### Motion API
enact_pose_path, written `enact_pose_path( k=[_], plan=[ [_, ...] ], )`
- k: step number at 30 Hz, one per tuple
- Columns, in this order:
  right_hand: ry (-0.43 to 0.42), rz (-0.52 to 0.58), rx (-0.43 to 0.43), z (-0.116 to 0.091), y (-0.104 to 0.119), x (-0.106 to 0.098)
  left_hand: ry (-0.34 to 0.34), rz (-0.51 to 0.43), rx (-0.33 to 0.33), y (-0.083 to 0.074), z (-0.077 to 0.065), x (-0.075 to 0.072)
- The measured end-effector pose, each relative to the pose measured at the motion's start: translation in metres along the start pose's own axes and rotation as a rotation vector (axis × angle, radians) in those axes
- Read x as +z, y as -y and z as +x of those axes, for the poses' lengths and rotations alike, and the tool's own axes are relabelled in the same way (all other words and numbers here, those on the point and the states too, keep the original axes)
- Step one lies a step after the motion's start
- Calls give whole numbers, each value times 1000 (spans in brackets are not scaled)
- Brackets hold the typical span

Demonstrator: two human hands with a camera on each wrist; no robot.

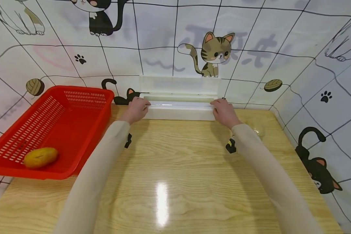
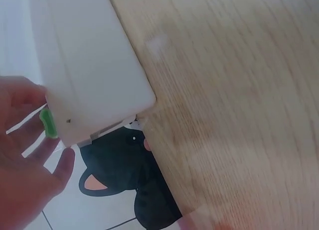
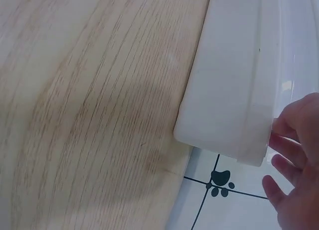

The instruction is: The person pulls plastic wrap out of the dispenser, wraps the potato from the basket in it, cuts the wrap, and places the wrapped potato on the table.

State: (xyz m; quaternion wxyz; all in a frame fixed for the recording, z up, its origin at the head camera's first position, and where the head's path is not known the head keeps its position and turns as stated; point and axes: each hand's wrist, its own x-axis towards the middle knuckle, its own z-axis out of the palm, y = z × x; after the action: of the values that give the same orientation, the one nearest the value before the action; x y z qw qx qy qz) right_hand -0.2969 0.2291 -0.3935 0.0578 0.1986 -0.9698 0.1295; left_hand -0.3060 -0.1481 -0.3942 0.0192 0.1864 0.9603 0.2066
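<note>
White plastic box (image 1: 178, 113) at 12 o'clock; left hand (image 1: 136, 109), right hand (image 1: 226, 112) touch its 9 and 3 o'clock ends, clamping unclear. Judged step: gripping film (image 1: 179, 104); next, likely, even pull.

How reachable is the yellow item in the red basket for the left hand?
Probably yes: the red basket is open-topped on the left hand's side, nothing covering the yellow item. It'd have to leave the white box first.
</note>
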Motion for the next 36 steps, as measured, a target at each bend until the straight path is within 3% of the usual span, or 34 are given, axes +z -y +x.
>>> enact_pose_path(
  k=[13,18,25,31,36],
  plan=[
    [-4,14,78,12,-3,-1,-76,-136,-25,2,9,2],
    [-2,47,64,15,-6,2,-112,-161,-13,1,10,-1],
    [-26,83,67,15,-5,7,-138,-179,-46,-1,13,-6],
    [-10,170,85,16,-6,9,-164,-223,-67,-2,14,-8],
    [0,281,76,15,-10,7,-152,-311,-71,3,14,-11]
  ],
)
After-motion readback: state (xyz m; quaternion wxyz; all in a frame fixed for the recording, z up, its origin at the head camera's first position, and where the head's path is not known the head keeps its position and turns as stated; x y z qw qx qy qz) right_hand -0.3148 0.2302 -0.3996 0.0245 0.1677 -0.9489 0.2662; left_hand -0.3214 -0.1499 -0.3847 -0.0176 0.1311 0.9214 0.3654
